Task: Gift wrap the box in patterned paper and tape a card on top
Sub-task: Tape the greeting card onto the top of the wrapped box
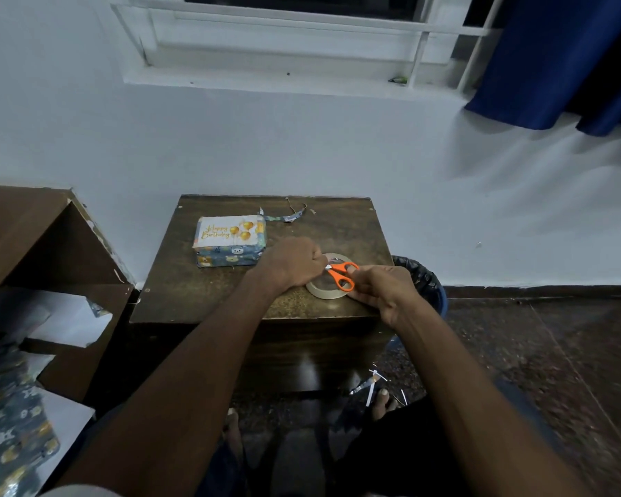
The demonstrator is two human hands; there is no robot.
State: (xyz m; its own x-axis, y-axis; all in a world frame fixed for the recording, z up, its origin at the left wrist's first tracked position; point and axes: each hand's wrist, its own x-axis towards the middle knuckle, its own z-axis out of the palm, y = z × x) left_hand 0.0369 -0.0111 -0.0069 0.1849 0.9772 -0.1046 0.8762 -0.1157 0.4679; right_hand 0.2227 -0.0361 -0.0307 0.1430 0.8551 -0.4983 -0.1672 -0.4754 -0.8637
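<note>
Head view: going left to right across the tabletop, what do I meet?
Wrapped box with the Happy Birthday card on top → left hand → tape roll → orange scissors → right hand.

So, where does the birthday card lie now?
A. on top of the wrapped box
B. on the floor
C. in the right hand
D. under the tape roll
A: the card lies flat on top of the wrapped box, on the table's far left part, away from both hands.
</note>
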